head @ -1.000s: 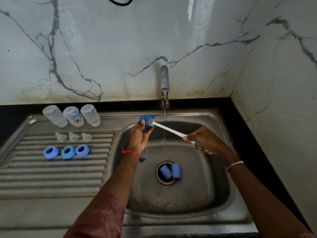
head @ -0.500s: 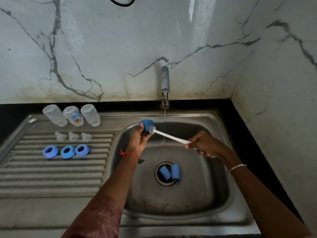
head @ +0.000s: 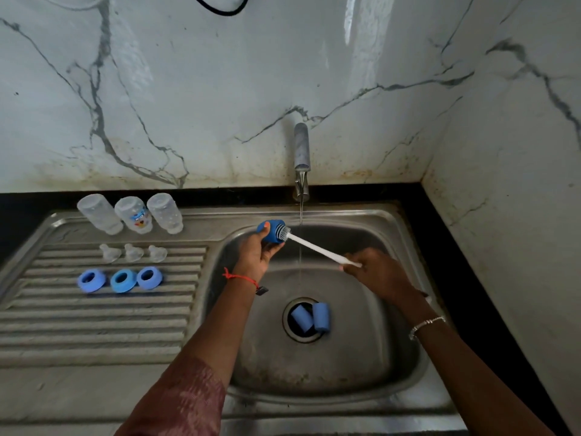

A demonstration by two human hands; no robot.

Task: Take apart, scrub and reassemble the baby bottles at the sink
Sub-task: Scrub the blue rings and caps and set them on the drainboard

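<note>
Left hand (head: 256,258) grips blue cap (head: 271,231) just left of the tap (head: 301,152), opening turned toward brush (head: 314,247) so bristles reach inside. Right hand (head: 374,272) curls round handle end, right of tap. Two caps (head: 311,316) wait below tap; bottles (head: 130,215) far left of it, likely done.

Sink basin (head: 361,357): was dull brushed steel, water-stained, lower centre.
Drainboard (head: 94,325): was ribbed matt steel, left.
Wall (head: 220,73): was glossy veined marble, grimy at its base.
Bottles (head: 132,215): were clear, faintly frosted plastic.
Rings (head: 121,281): were smooth blue plastic.
Cap (head: 274,232): was matt blue plastic.
Brush handle (head: 317,248): was white plastic.
</note>
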